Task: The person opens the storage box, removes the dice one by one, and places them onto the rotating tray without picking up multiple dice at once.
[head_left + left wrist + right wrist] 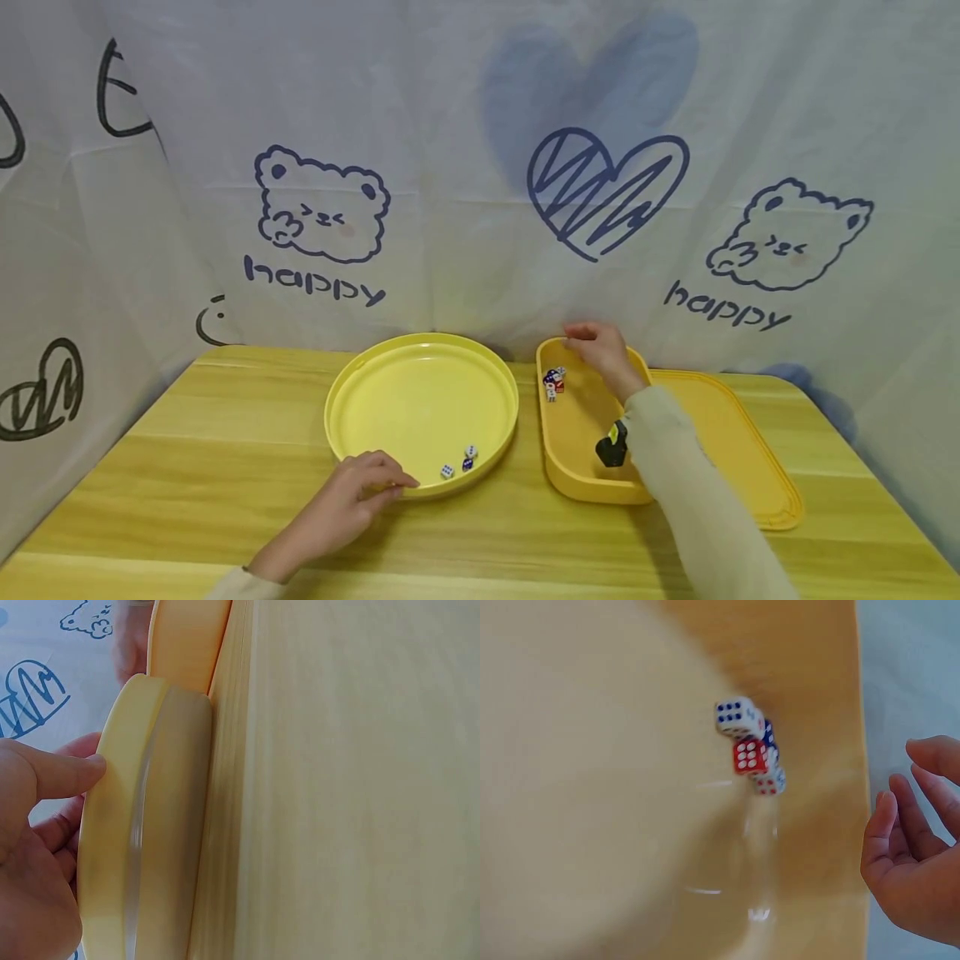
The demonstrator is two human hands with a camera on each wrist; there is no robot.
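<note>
"Head view: what is read?"
"'happy', twice, on the far cloth (450, 250). Left tray (412, 400), dice (447, 472) inside near right, is pinched by the left grip (348, 502); the right grip (603, 354) is seen relaxed, by the right box (592, 490)."

"happy" (314, 282) twice on white cloth (450, 167)

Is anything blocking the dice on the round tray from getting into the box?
The dice have two edges to clear: the tray's rim and the box's left wall. Nothing else visible stands between.
</note>
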